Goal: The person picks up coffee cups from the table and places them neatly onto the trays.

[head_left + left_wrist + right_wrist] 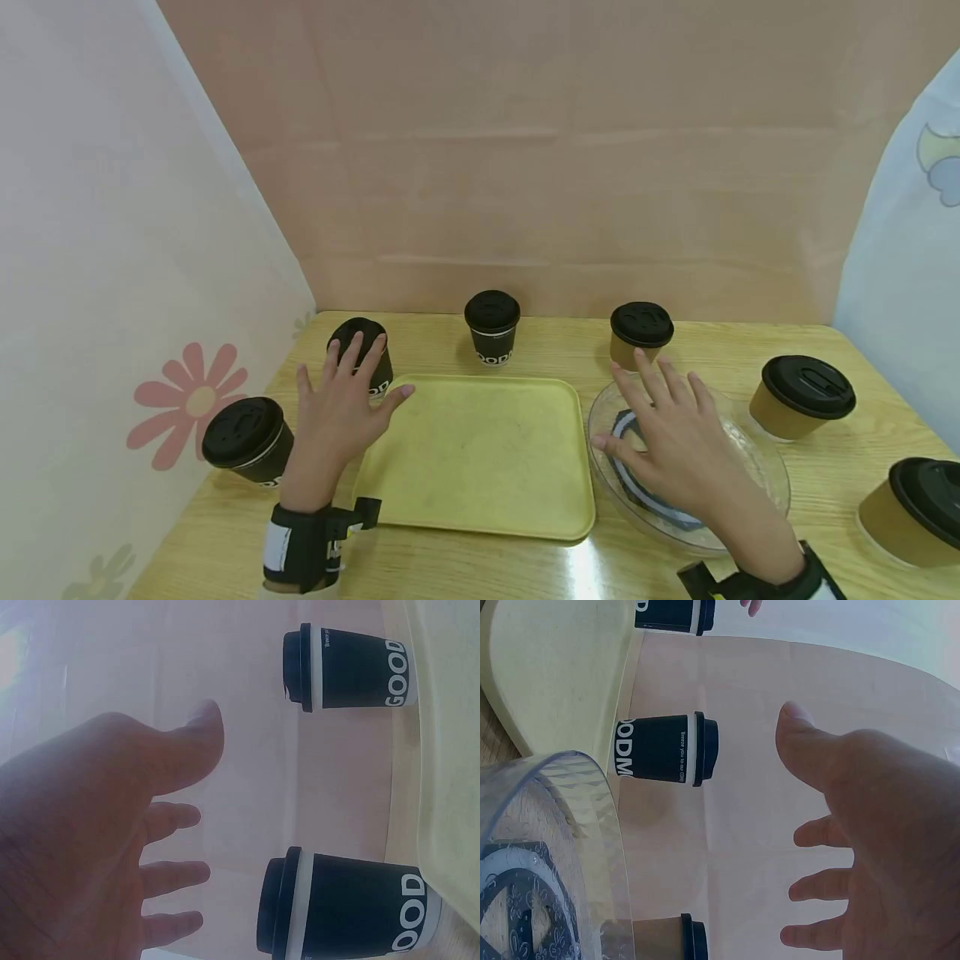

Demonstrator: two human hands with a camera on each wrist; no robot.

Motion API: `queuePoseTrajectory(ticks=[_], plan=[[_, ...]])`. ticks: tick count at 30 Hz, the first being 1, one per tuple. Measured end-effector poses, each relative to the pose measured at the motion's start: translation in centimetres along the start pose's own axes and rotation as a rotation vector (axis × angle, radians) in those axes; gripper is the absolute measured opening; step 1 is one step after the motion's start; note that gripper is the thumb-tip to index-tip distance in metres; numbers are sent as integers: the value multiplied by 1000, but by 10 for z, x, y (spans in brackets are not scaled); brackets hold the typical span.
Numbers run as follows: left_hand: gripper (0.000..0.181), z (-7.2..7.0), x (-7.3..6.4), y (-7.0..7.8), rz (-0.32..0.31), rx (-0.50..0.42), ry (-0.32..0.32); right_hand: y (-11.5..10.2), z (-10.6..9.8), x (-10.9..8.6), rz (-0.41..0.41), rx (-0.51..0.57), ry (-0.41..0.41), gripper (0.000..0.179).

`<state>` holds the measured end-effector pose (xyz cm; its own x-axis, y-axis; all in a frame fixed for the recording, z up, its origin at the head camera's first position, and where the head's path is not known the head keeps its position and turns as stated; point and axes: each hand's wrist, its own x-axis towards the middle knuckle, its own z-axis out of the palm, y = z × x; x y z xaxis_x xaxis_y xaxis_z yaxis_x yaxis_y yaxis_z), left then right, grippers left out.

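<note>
My left hand (337,421) is spread above the left edge of the yellow tray (480,458), holding nothing. Its fingertips overlap the back-left black paper cup (382,379) in the head view; the left wrist view shows the hand apart from that cup (360,907). Fingers spread, my right hand (675,446) hovers over a clear round bowl (776,492) and holds nothing. Inside the bowl lies a dark patterned item (525,866) with a pale ring, partly hidden by the hand. A brown paper cup (622,352) with a black lid stands just beyond the right fingertips.
More lidded black cups stand at the left (262,462) and back centre (492,343). Along the right side are two brown cups, one farther back (780,412) and one nearer (892,525). Fabric screens enclose the wooden table (420,567) at the back and sides.
</note>
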<state>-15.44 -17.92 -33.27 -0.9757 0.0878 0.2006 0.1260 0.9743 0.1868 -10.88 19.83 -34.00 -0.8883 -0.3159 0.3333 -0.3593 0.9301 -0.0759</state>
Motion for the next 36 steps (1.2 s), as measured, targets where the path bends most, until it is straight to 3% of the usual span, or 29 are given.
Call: queuePoseTrajectory(ticks=[17, 36], plan=[[81, -8, -3, -7, -38, 1, 21, -4, 7, -1, -51, -12, 69, 84], [81, -13, -6, -16, -54, -11, 29, -9, 6, 0, -56, -39, 31, 84]])
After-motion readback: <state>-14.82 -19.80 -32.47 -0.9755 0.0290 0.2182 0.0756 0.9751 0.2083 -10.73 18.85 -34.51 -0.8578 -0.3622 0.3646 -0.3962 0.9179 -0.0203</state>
